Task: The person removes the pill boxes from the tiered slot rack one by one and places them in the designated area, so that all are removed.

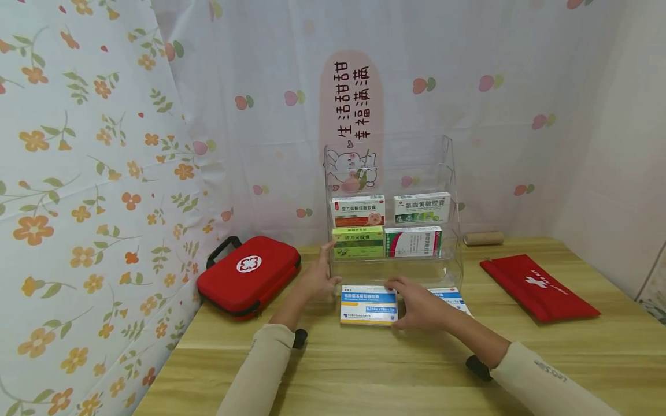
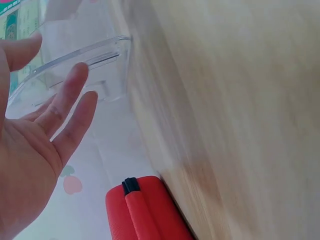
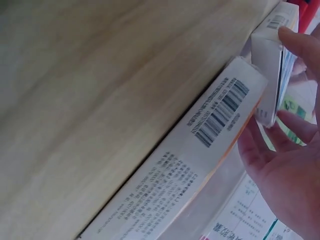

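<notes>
The surface [image 1: 364,370] is light wood-grain laminate, smooth and matte. At its back stands a clear acrylic rack [image 1: 450,173] with stepped tiers and rounded front lips; four rectangular cardboard medicine boxes sit in its two middle tiers, two per tier. The left hand [image 1: 317,277] is open, fingers straight and slightly spread, palm turned toward the rack's lower left edge; the left wrist view shows the fingertips close to the transparent tray lip, contact not determinable. The right hand [image 1: 416,306] grips the right end of a blue box [image 1: 368,304], a flat white-and-blue carton lying on the surface just in front of the rack base; the right wrist view shows a barcode and fine print on one long side, with thumb and fingers wrapped round that end. A second box [image 1: 451,297] of similar blue-and-white print lies just beside it to the right, partly hidden by the right hand. To the left, well apart from the rack, lies a red case [image 1: 248,274], a rounded hard shell with woven texture, black zipper, black handle and white cross badge. To the right lies a flat red pouch [image 1: 538,287] of soft fabric with a white cross. Behind it a cardboard tube [image 1: 484,238] lies on its side against the wall.
</notes>
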A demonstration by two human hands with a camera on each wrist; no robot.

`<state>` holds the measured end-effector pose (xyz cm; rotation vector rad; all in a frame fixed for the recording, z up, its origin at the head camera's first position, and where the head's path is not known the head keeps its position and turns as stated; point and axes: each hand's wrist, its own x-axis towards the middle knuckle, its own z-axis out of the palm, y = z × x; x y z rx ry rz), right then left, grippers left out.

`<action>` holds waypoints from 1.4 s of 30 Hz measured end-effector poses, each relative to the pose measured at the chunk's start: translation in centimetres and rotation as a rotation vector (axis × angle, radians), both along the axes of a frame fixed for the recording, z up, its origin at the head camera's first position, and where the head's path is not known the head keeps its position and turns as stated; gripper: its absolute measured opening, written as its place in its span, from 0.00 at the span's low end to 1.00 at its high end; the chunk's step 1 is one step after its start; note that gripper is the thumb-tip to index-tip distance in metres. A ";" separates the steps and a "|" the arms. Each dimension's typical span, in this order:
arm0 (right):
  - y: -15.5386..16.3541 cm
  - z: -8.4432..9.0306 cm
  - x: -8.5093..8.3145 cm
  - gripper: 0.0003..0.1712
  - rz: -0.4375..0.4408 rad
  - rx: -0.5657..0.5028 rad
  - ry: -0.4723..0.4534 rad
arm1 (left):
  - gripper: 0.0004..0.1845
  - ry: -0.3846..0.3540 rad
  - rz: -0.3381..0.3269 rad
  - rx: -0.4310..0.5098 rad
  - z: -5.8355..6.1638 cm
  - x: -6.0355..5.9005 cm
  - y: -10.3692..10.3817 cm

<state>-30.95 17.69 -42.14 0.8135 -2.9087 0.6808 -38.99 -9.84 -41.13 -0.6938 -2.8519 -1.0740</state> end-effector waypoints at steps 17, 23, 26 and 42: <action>0.9 -0.1 -1.1 0.42 0.093 0.006 -0.028 | 0.45 0.113 0.002 0.034 0.0 -0.1 0.0; 1.0 -0.2 -1.4 0.39 0.107 0.020 -0.029 | 0.46 0.137 0.017 0.022 0.1 -0.2 0.2; 1.2 -0.2 -1.5 0.37 0.124 0.017 -0.025 | 0.47 0.138 0.028 0.010 0.2 -0.1 0.3; 1.5 -0.2 -1.6 0.35 0.123 -0.028 -0.063 | 0.45 0.102 0.075 0.020 0.2 0.2 1.0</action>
